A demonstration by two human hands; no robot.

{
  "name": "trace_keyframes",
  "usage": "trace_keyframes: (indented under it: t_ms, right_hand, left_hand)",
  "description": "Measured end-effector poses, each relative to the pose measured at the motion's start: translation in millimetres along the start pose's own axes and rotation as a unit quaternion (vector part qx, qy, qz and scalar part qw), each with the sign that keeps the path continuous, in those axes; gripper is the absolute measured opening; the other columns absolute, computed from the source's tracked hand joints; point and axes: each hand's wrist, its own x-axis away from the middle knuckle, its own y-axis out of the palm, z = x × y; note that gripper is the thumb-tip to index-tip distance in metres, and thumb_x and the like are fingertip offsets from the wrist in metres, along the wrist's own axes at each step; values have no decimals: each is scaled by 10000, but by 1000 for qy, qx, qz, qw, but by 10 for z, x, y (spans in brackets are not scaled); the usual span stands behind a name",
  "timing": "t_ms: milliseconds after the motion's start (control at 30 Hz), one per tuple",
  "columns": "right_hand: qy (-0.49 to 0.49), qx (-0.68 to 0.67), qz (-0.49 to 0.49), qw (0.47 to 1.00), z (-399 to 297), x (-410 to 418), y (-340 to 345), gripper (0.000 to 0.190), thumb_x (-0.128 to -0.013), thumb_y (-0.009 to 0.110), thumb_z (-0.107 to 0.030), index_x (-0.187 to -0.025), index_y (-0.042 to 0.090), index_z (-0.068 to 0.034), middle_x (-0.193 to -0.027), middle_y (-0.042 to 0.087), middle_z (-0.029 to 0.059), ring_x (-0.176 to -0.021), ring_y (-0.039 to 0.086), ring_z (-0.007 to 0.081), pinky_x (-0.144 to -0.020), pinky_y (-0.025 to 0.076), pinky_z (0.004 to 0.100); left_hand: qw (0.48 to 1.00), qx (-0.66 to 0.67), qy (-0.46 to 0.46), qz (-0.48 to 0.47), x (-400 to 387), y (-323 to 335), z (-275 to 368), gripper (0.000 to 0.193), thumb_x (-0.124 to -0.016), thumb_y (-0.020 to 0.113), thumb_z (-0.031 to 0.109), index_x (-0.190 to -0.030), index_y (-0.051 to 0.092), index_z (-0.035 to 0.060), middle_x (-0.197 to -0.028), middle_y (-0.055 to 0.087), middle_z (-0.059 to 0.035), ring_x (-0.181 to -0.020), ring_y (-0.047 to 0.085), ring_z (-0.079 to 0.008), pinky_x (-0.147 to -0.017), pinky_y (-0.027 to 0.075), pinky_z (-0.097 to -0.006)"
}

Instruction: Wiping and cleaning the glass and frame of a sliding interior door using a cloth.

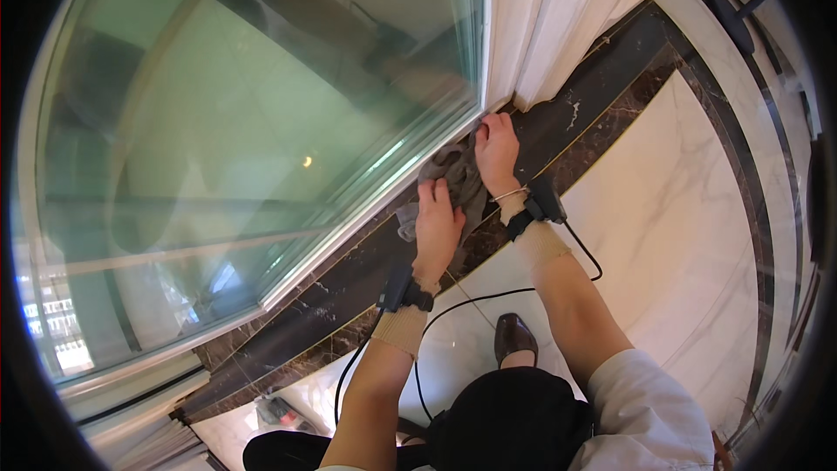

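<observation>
A crumpled grey-brown cloth (465, 178) is bunched on the dark marble floor border (327, 294), against the bottom of the white frame (376, 212) of a tall glass panel (261, 144). My right hand (498, 149) holds the upper end of the cloth, fingers curled at the frame's corner beside the curtain. Nearer to me, my left hand (439, 229) has its bent fingers on the lower part of the cloth; its palm is hidden. Each wrist carries a black strapped device with a cable over a beige knit cuff.
A cream curtain (556, 26) hangs right of the glass corner. Pale marble floor (647, 209) with dark bands spreads to the right. Black cables (484, 297) loop between my arms. My brown shoe (516, 339) stands below. A grey and red item (284, 413) lies at lower left.
</observation>
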Motion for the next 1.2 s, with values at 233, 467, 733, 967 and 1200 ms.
trace_keyframes:
  t_ms: [233,467,733,967,1200]
  right_hand:
    - [-15,-77,-120,990,-675,844,252,136,-755,575,-53,-878,520,-42,-895,517,165,-775,564,395,-647,466,473]
    - [-21,-213,-233,949,-984,1342,529,68,-761,578,-106,-791,587,-46,-821,575,156,-759,584,373,-658,479,443]
    - [194,-232,-2,953,78,474,91,65,-716,640,-77,-757,629,-28,-688,623,55,-644,566,140,-636,473,301]
    - [187,-167,66,966,502,-130,313,109,-736,643,-72,-807,631,11,-726,644,112,-669,605,216,-661,481,330]
    - [115,-187,-62,974,-502,896,566,111,-755,600,-67,-812,611,27,-774,635,157,-734,627,282,-688,488,361]
  left_hand:
    - [987,-102,-126,19,803,-343,-669,198,-760,558,107,-945,544,39,-932,535,-169,-813,555,-404,-668,457,-490]
    - [971,14,-192,139,1417,-818,-955,425,-733,642,28,-1137,513,4,-978,531,-154,-761,567,-244,-651,463,-335]
    - [987,-124,-102,-22,1160,-640,-457,784,-673,709,135,-1361,350,24,-1241,444,-223,-1093,453,-388,-902,389,-467]
    - [992,-115,55,-14,728,-57,-100,703,-657,646,49,-1322,424,87,-1144,469,-187,-1002,497,-326,-798,441,-422]
    - [987,-142,-55,53,1316,-525,-896,482,-666,606,30,-1140,585,112,-936,497,-107,-882,510,-303,-699,458,-416]
